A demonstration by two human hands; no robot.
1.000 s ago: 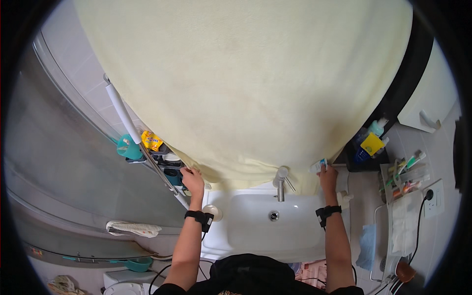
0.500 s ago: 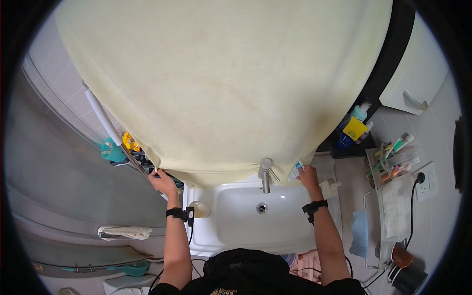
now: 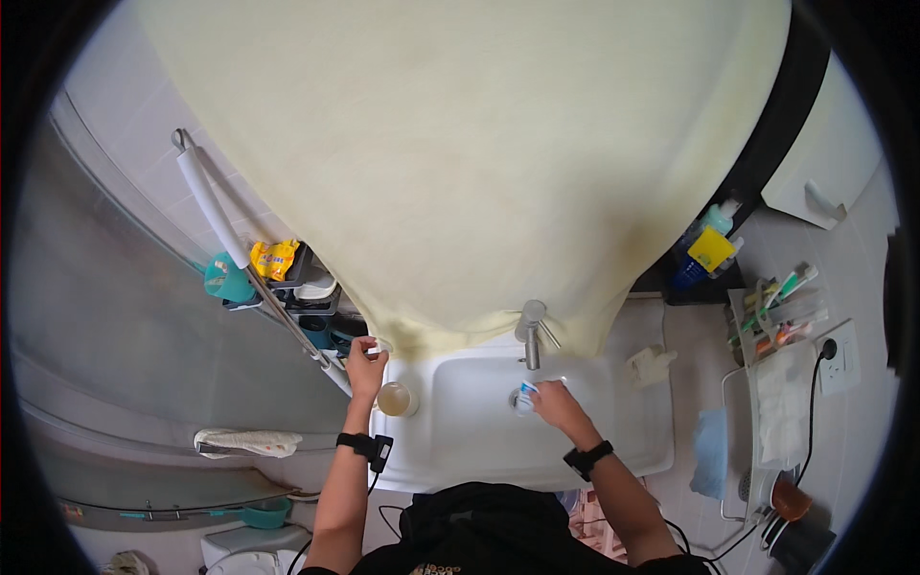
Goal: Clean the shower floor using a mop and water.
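Note:
My right hand (image 3: 563, 406) is closed on a small white-and-blue item (image 3: 527, 390), perhaps a tube, above the drain of the white sink (image 3: 460, 450). Its exact kind does not show. At the sink's left rear corner, my left hand (image 3: 365, 370) pinches a small white object (image 3: 382, 346), too small to name, close to the hanging pale yellow cloth (image 3: 460, 172). A cup (image 3: 396, 400) with cloudy contents stands on the left rim, just beside that hand. The grey metal faucet (image 3: 533, 333) rises behind the right hand.
A dark rack with a yellow packet (image 3: 274, 259) and a teal cup (image 3: 228, 278) stands left. On the right are a pump bottle (image 3: 652, 365), bottles with a yellow label (image 3: 711, 249), a toothbrush holder (image 3: 781, 311) and a plugged-in cord (image 3: 829, 349).
My right hand has moved left and nearer, bringing the white-and-blue item over the basin. My left hand has shifted right, beside the cup. The cloth's left lower edge now hangs further right, exposing more rack.

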